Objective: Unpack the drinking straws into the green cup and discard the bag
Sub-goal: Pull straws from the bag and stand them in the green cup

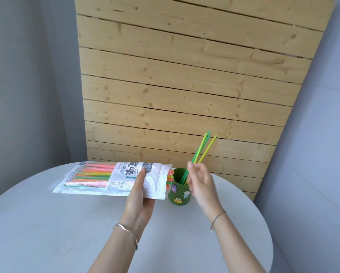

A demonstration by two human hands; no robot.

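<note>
The bag is white with pink, orange, yellow and green straws inside. The cup is dark green with small cartoon stickers.

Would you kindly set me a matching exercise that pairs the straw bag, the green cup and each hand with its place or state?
Column one:
1. straw bag
2. green cup
3. left hand
4. right hand

Column two:
A. grips the bag near its open end
B. stands upright on the table, holding a few straws
C. blurred, beside the straws above the cup
D. held sideways, open end toward the cup

Pairs: 1-D, 2-B, 3-A, 4-C
</note>
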